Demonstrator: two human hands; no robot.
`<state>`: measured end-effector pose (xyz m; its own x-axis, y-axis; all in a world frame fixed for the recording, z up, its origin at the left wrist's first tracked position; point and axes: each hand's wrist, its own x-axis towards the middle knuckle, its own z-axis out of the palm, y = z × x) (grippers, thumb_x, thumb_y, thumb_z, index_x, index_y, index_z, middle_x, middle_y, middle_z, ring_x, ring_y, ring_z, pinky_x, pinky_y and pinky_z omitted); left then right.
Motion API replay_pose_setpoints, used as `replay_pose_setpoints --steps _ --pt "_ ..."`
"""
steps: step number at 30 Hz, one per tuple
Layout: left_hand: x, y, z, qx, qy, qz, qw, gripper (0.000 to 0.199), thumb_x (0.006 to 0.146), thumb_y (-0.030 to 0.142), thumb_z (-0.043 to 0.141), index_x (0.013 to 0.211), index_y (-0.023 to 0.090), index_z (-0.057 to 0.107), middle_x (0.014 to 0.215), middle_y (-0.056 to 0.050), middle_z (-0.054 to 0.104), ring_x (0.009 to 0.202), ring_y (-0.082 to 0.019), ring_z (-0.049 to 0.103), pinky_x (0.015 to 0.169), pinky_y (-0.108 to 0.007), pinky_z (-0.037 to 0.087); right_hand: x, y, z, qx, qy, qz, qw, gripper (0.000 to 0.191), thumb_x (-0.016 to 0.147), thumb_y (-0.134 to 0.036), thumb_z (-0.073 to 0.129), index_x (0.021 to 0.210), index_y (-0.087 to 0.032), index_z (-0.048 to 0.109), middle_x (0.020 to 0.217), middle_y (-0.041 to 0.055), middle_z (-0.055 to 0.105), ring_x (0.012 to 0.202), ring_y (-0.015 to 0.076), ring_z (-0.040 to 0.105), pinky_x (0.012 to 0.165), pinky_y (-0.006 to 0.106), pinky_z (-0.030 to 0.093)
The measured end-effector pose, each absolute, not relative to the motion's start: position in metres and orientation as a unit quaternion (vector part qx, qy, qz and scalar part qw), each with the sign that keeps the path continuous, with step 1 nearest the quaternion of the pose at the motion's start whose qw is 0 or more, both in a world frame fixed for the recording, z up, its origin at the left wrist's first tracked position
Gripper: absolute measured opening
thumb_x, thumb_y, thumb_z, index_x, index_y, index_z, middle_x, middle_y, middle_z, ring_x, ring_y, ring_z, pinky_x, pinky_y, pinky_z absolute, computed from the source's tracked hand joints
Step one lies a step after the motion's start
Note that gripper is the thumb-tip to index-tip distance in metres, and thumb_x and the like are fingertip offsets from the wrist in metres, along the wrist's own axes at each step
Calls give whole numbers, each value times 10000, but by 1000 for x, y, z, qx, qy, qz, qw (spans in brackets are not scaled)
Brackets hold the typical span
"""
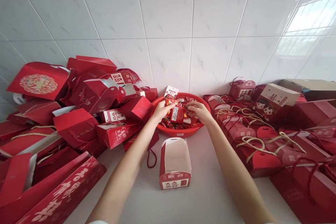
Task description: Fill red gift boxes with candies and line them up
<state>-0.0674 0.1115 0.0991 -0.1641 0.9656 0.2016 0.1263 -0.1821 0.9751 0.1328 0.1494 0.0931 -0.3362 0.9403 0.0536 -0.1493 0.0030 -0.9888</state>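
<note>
My left hand (162, 110) is closed on several small red wrapped sweets (172, 105), with thumb and fingers pressed against the packets. They are held over the left part of a red plastic basket (181, 133), which holds a heap of red wrapped sweets. At the basket's right side, my right hand (198, 110) has its fingers bent together down at the heap; what they pinch, if anything, is hidden. Between my forearms an open red and white gift box (175, 168) stands upright on the table, its white inside bare.
Red gift boxes (76, 127) lie in a jumbled pile on the left. Closed boxes with cord handles (246, 133) crowd the right side. A brown carton (312, 89) sits at the far right. A tiled wall (168, 59) rises behind the white table (194, 203).
</note>
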Motion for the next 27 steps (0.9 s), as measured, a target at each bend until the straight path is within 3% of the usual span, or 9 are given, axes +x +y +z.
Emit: replay_pose_setpoints --steps 4,8,13,17,21,24,27 --pt "-67 108 102 492 497 588 407 438 573 406 827 922 167 714 934 -69 795 917 -294 736 839 -403 576 132 150 92 -366 -549 593 460 92 651 -183 741 733 -182 700 818 35 696 744 163 669 687 287 586" --pt "-68 107 102 463 483 608 427 342 510 300 829 798 161 707 789 -48 781 837 -288 740 816 -404 575 134 154 89 -335 -564 580 483 175 567 -179 781 726 -181 708 818 39 726 797 186 691 741 305 577" --pt "-70 111 101 437 455 634 448 284 512 301 812 721 151 693 685 -36 749 771 -270 740 789 -381 576 135 155 86 -312 -550 588 504 218 513 -182 813 698 -191 698 725 23 715 751 188 699 714 298 573" --pt "-67 110 103 434 433 634 472 327 548 325 828 797 146 716 735 -47 762 790 -261 741 781 -366 577 131 150 89 -323 -578 574 481 244 587 -253 842 796 -201 727 773 24 736 741 177 696 658 276 569" --pt "-62 101 107 457 414 605 504 381 596 315 863 905 133 734 840 -66 778 842 -260 739 805 -371 580 126 142 91 -288 -618 602 416 398 620 -346 882 965 -206 742 850 37 769 758 195 719 632 276 578" --pt "-59 98 108 471 411 586 515 402 609 306 884 940 130 738 857 -69 778 844 -254 734 801 -369 583 124 141 90 -253 -617 636 388 416 582 -344 908 929 -181 746 831 50 776 706 205 725 607 289 582" --pt "-62 101 106 476 412 589 507 399 641 363 879 937 140 733 875 -60 777 835 -225 725 776 -326 578 126 144 90 -258 -589 634 430 332 562 -321 907 808 -167 747 688 23 739 588 171 688 569 275 560"
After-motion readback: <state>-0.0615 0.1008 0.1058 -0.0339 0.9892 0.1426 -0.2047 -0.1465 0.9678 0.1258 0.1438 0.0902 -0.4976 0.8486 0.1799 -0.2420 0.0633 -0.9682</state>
